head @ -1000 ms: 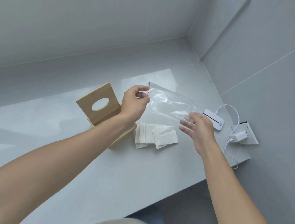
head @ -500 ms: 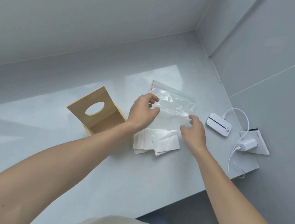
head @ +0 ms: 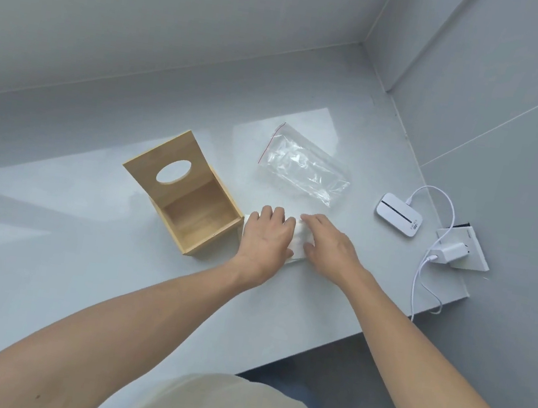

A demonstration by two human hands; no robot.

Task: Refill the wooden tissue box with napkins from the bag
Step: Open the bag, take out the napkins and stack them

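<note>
Head view: our left hand [head: 266, 236] and right hand [head: 331, 245] lie palm-down, fingers extended, flat on the napkins [head: 300, 242] just right of the open, empty wooden tissue box [head: 188, 199]. Grip unclear. Empty bag [head: 303, 169] flat behind them.

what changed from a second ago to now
Both hands let go of the clear bag, which was held up and now lies empty on the counter. The left hand and right hand came down onto the napkins. The wooden box, white device and charger stayed put.
</note>
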